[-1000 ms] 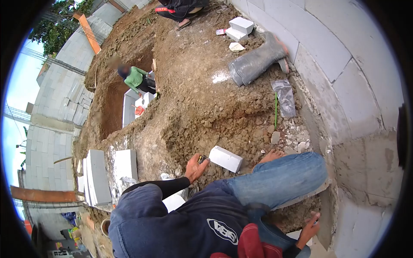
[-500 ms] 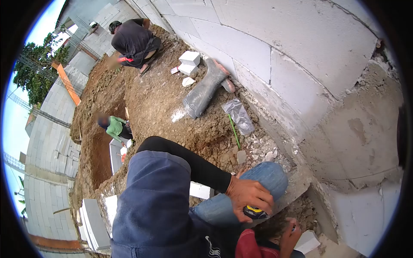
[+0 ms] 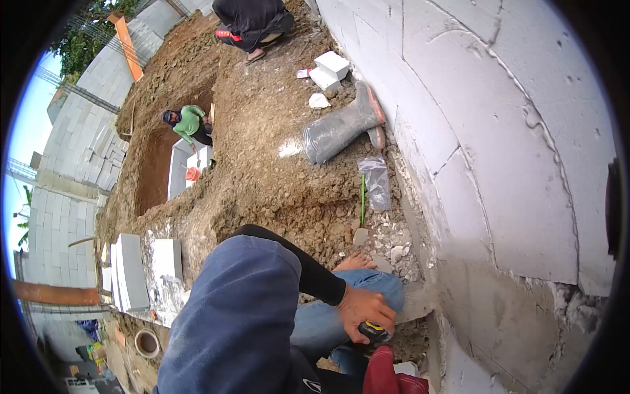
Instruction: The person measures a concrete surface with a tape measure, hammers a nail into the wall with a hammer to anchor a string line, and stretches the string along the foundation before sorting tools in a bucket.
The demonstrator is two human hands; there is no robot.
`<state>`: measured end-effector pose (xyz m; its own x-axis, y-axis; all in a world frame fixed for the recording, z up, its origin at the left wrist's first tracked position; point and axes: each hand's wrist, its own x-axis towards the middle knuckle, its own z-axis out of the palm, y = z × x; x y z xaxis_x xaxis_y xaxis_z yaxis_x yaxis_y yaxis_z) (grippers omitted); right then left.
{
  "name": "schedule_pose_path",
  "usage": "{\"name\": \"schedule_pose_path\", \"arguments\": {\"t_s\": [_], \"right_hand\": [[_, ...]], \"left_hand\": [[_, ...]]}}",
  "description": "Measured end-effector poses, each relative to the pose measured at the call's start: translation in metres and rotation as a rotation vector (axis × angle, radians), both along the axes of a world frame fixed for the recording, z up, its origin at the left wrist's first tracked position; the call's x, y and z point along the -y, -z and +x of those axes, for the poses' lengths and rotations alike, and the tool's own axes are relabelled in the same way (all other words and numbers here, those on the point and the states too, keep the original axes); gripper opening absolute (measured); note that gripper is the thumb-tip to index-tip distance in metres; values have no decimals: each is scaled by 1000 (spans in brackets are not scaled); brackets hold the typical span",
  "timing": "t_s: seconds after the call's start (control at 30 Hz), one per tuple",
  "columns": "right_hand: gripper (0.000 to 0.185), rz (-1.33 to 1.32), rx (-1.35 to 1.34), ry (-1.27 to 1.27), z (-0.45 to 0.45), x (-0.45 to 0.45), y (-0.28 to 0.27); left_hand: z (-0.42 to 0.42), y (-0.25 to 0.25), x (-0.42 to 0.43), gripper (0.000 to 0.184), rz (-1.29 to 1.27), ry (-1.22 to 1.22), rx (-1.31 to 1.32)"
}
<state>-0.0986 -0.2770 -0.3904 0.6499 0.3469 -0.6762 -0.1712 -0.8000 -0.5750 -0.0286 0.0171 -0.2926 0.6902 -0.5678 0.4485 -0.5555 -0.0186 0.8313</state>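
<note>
My left hand (image 3: 366, 311) rests by my bent knee in blue jeans (image 3: 321, 328), with its fingers closed around a black and yellow tape measure (image 3: 374, 331). A black undersleeve and a navy sleeve (image 3: 230, 308) cover that arm. Red cloth (image 3: 387, 375), which looks like my other sleeve, shows at the bottom edge. My right hand itself is out of sight. Just beyond the knee is a bare foot (image 3: 354, 261). A green stick (image 3: 363, 200) and a clear plastic bag (image 3: 375, 182) lie on the soil farther ahead.
A light block wall (image 3: 472, 131) runs along the right. Rubber boots (image 3: 344, 125) and white block pieces (image 3: 330, 71) lie beside it. One person in green (image 3: 190, 123) is in a dug pit (image 3: 154, 177); another in dark clothes (image 3: 252, 23) squats farther off. White blocks (image 3: 131, 272) stand at left.
The view has swung, so the surroundings sit differently in the frame. My right hand, visible low down before, has left view. My left hand still grips the tape measure near the knee.
</note>
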Motion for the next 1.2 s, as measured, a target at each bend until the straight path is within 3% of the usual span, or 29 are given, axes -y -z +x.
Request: {"name": "schedule_pose_path", "arguments": {"t_s": [0.27,0.47,0.5,0.6,0.63,0.7,0.73,0.77,0.8,0.87,0.9,0.97,1.03,1.07,1.13,1.17,1.2], "right_hand": [[64,-251,-54,-25,12,71,-108],[67,-148,-84,27,37,126,-190],[67,-123,-38,-4,45,111,-230],[54,-281,47,-141,87,22,-369],[50,-213,100,-208,100,9,-394],[42,-12,341,-376,127,-15,-421],[39,123,527,-469,141,-29,-431],[38,115,518,-449,150,-56,-458],[36,103,501,-438,160,-84,-492],[31,276,878,-520,179,-128,-528],[29,305,1061,-524,181,-150,-549],[25,421,1384,-582,206,-178,-559],[23,445,1567,-639,244,-187,-542],[22,391,1602,-650,260,-188,-531],[23,212,1670,-714,278,-184,-518],[25,93,1697,-766,284,-179,-512],[26,-28,1724,-819,287,-177,-507]], "left_hand": [[-23,-53,14,49,119,-270,-247],[-71,-86,41,54,367,-420,-424],[-78,-92,45,55,428,-447,-466],[-101,-126,58,55,436,-767,-785],[-109,-150,51,55,404,-925,-905],[-131,-143,54,60,250,-1370,-1017],[-146,-154,46,63,155,-1482,-1110],[-165,-166,33,66,56,-1587,-1206],[-190,-168,27,69,99,-1701,-1240],[-251,-182,15,74,172,-1823,-1424],[-286,-193,15,76,164,-1950,-1367],[-348,-209,17,78,234,-2035,-1638],[-413,-213,42,82,120,-2240,-1715],[-476,-152,74,83,336,-2102,-1817],[-506,-204,110,47,298,-2191,-2125],[-535,-197,146,54,280,-2201,-2242],[-572,-191,188,73,182,-2033,-2334]]}}
